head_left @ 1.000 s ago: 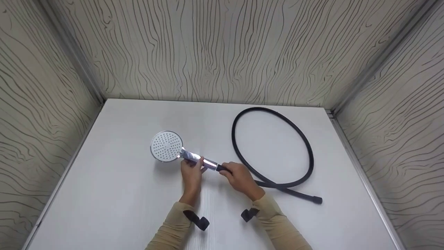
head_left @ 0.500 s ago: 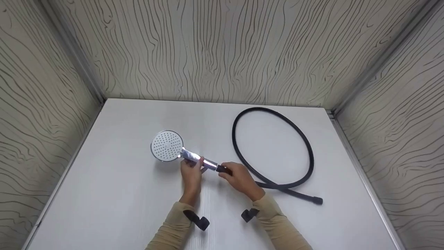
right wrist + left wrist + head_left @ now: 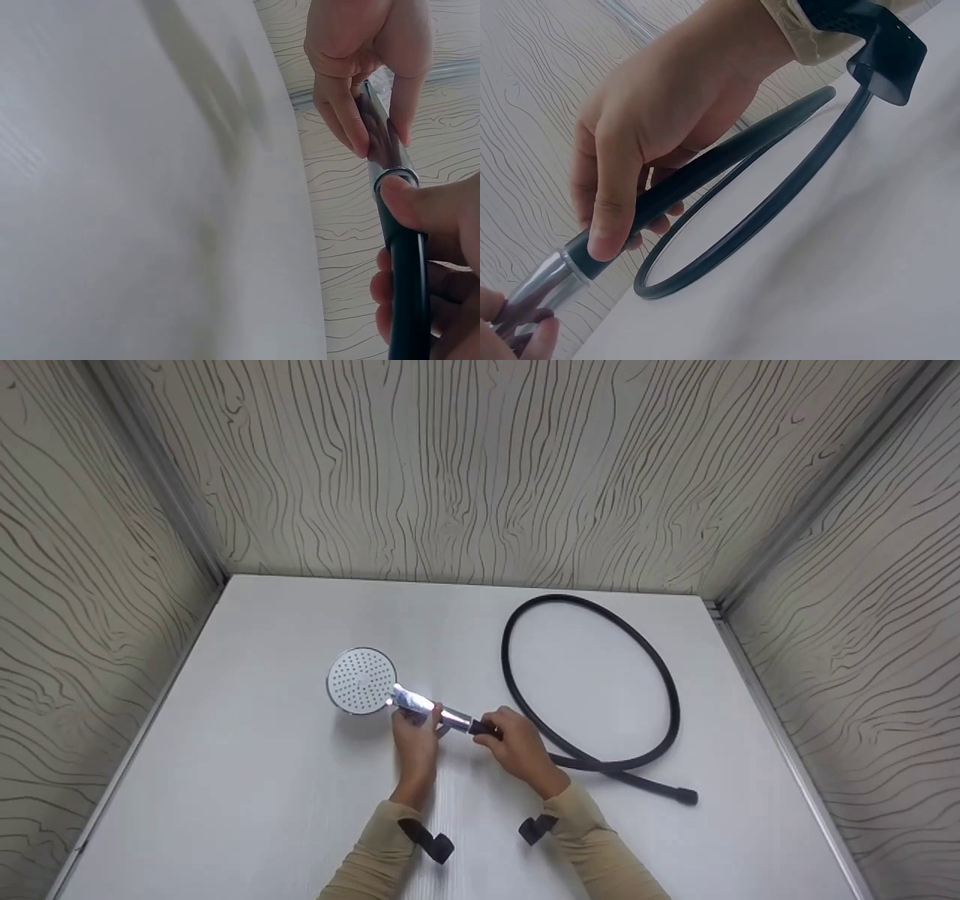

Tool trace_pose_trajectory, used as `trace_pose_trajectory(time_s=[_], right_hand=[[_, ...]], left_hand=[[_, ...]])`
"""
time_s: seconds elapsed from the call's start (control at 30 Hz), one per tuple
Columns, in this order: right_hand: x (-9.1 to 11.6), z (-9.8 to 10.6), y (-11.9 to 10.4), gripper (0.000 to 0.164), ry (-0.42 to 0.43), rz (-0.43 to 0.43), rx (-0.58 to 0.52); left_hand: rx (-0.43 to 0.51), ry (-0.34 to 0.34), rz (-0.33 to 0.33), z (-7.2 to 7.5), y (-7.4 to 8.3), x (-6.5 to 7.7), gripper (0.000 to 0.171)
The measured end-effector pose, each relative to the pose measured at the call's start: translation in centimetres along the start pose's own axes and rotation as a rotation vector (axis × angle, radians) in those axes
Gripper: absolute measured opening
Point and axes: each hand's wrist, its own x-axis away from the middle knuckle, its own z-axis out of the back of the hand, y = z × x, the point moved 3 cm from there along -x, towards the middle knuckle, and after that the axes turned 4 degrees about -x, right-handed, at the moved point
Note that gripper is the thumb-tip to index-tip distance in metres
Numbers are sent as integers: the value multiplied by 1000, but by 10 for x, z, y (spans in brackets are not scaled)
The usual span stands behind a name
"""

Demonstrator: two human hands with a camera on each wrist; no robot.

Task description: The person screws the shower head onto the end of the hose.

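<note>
My left hand (image 3: 416,742) holds the chrome handle of a shower head (image 3: 361,681), its round, dotted face turned up and to the left. With thumb and fingers my right hand (image 3: 517,744) grips the end of a black shower hose (image 3: 666,675) at the base of that handle. In the right wrist view the hose end (image 3: 401,225) meets the handle's rim (image 3: 395,177) in line, the right thumb lying across the joint. Whether the thread is engaged is hidden. The left wrist view shows the right hand (image 3: 660,112) wrapped round the hose and the left fingertips (image 3: 540,337) on the chrome.
The hose loops over the right side of the white table (image 3: 247,780) and crosses itself. Its free end (image 3: 685,796) lies at the right. Wood-patterned panels (image 3: 465,472) stand behind and at both sides. Black wrist mounts (image 3: 537,829) sit on both sleeves.
Both hands keep their hold on the shower head and hose. The right fingers shift slightly around the hose end; the small downward shift of the whole scene looks like head movement.
</note>
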Motion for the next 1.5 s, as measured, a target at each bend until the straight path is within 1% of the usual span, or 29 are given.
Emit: trace_pose_trajectory(time_s=[0.1,0.17,0.27,0.4,0.5,0.6,0.7,0.8,0.93,1.03,1.17,1.33,1.4,1.5], right_hand=[[0,-1,0,11,-34,33,24],[0,-1,0,14,-66,32,28],[0,-1,1,17,-106,5,6],[0,-2,3,16,-125,-36,-40],[2,-2,4,17,-117,-73,-66],[3,-3,5,22,-90,-114,-75],[4,-3,5,23,-50,-124,-67],[4,-3,5,23,-14,-98,-53],[4,-3,4,15,10,-25,-6],[4,-4,2,9,-9,21,50],[4,-5,2,13,-64,30,88],[3,-6,2,14,-98,-35,19],[4,-6,3,18,-93,-62,-15],[4,-7,4,25,-60,-94,-44]], left_hand=[[-30,-3,6,1,0,0,49],[-45,-8,13,2,0,-1,50],[-53,-9,19,3,0,-1,50],[-36,-5,15,3,-1,-2,50],[-16,-10,10,2,-2,-3,50],[-4,-18,5,1,-2,-4,50],[1,-12,6,0,-2,-4,49],[6,-1,9,0,-2,-3,49],[-14,-7,9,1,-1,-3,51],[-35,-12,3,2,0,-3,51],[-37,5,1,2,-1,-4,51],[-26,19,9,3,-2,-6,50],[-31,18,13,3,-3,-7,50],[-45,8,17,2,-4,-7,51]])
